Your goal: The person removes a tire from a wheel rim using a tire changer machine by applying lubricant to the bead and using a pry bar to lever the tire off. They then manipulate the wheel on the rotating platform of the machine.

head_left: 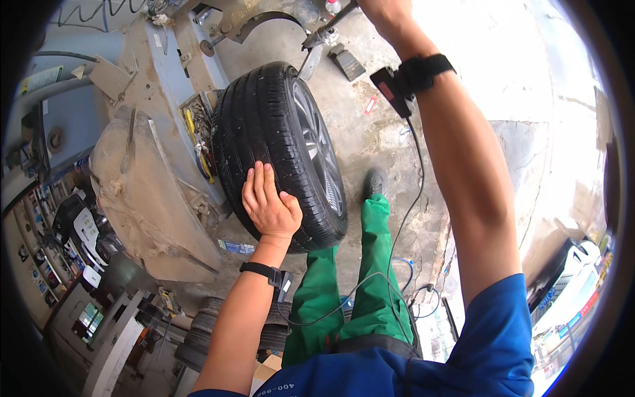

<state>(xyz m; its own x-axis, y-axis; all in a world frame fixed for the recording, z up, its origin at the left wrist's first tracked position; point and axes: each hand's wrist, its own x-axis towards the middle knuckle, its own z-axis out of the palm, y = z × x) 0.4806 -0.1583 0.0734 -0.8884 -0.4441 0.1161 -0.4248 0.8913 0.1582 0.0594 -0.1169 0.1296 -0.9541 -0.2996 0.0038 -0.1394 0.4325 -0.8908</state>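
My left hand (271, 202) lies on the tread of a black tire (241, 145) with its fingers stretched out. The tire stands upright on a silver alloy wheel (317, 149), beside a grey machine. At the top edge my right hand (380, 13) is partly cut off, closed on the end of a dark metal bar (331, 28). That bar joins a metal arm by the upper part of the wheel.
The grey machine (142, 56) fills the upper left, with a large dusty plate (135, 192) below. Stacked tires (198, 337) lie behind my left arm. A dark block (345, 63) sits on the concrete floor (463, 132). Cables run by my legs.
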